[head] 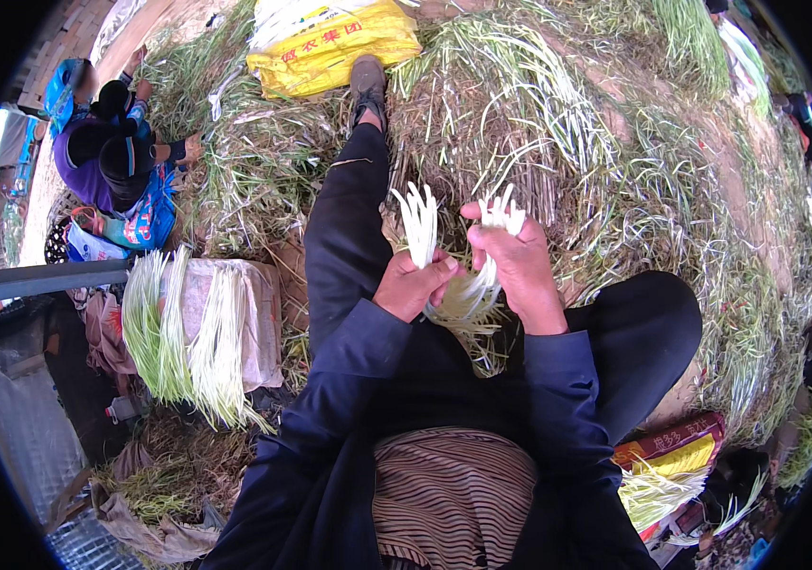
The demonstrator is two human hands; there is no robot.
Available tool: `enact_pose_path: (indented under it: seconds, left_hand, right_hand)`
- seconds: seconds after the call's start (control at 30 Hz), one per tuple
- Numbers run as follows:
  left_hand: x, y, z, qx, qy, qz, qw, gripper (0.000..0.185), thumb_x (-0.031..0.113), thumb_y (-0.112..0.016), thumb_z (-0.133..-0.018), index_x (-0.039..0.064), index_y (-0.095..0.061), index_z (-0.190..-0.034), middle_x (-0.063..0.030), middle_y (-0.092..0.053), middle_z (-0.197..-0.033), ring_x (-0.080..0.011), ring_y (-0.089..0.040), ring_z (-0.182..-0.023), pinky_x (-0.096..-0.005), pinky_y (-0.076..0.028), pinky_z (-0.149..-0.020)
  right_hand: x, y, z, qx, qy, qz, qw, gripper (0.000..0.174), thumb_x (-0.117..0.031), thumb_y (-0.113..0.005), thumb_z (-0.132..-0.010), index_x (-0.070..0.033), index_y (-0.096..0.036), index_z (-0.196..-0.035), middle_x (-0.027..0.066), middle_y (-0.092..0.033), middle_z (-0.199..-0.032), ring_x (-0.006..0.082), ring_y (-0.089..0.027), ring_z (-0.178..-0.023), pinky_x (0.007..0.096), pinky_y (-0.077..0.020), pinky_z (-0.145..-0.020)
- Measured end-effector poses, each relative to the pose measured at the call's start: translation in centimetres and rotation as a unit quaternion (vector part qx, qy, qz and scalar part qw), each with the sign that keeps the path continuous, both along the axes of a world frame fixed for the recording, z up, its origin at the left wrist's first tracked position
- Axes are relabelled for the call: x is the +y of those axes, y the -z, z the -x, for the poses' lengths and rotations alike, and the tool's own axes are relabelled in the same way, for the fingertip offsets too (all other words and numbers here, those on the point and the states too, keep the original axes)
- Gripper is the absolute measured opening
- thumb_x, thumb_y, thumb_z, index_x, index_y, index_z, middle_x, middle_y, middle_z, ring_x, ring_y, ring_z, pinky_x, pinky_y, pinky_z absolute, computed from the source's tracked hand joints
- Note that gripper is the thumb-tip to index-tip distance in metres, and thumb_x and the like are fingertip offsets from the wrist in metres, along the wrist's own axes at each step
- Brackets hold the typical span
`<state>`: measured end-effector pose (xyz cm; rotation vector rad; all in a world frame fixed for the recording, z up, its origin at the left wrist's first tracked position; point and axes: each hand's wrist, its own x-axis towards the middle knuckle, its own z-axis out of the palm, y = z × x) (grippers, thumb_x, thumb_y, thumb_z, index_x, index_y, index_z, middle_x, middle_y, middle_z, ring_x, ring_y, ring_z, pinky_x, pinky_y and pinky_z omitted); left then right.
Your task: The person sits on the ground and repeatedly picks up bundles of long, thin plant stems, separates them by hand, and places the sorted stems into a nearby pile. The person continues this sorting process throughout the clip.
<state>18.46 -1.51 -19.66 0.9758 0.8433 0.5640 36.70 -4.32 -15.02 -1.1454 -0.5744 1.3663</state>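
Note:
My left hand is closed around a small bunch of pale, leafy stalks, which look like blanched chives, their white ends pointing up. Close beside it on the right, my right hand grips a second bunch of white stalks. Thin leaves hang below both hands, between my legs. To the left, sorted bundles of the same stalks, some greener, lie across a cloth-covered block.
A yellow printed sack lies beyond my shoe. Loose green leaves and dry litter cover the ground. Another person sits at the upper left. A grey bar juts in at left; more stalks lie at lower right.

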Motion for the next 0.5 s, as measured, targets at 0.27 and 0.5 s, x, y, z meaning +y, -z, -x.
enact_pose_path:
  seconds: [0.27,0.5]
  left_hand:
    - [-0.4,-0.3,0.2,-0.021,0.04,0.046,0.998,0.012,0.014,-0.065,-0.1,0.003,-0.07,-0.102,0.0019,-0.057,-0.07,-0.0063,-0.047,-0.054,-0.0238,-0.038,-0.05]
    - [-0.2,0.1,0.5,-0.02,0.062,0.078,0.995,0.015,0.013,-0.065,-0.099,0.003,-0.069,-0.11,0.002,-0.058,-0.074,-0.0064,-0.05,-0.059,-0.0226,-0.038,-0.053]
  right_hand:
    - [0.8,0.1,1.5,0.032,-0.052,0.002,0.998,0.016,-0.006,-0.067,-0.092,0.001,-0.067,-0.107,0.0016,-0.065,-0.082,0.0054,-0.054,-0.06,0.0242,-0.0461,-0.054]
    - [1.1,0.8,1.9,0.022,-0.029,0.025,0.999,0.011,-0.006,-0.068,-0.091,-0.001,-0.068,-0.101,0.0003,-0.065,-0.078,0.0049,-0.053,-0.06,0.0242,-0.0456,-0.055]
